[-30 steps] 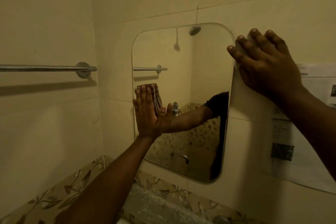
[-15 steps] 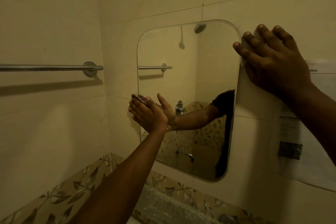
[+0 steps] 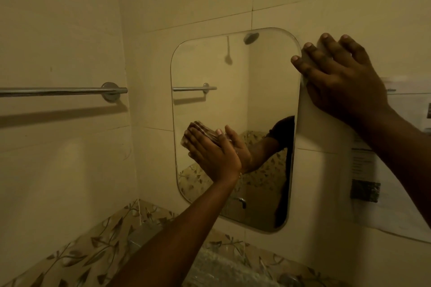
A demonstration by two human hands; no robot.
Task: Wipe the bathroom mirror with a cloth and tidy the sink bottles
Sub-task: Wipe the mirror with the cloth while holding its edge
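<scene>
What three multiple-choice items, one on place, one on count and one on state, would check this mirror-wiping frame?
1. Where does the right hand rest?
A. on the mirror's upper right edge
B. on the towel bar
C. on the sink

2. How many towel bars are mounted on the left wall?
A. three
B. two
C. one

3. What is the left hand doing?
A. hanging free
B. pressing a cloth on the glass
C. lifting a bottle

Answers: 1 A, fingers overlap the mirror corner. 2 C, one towel bar; the second is its reflection. 3 B, the cloth lies under its palm.
</scene>
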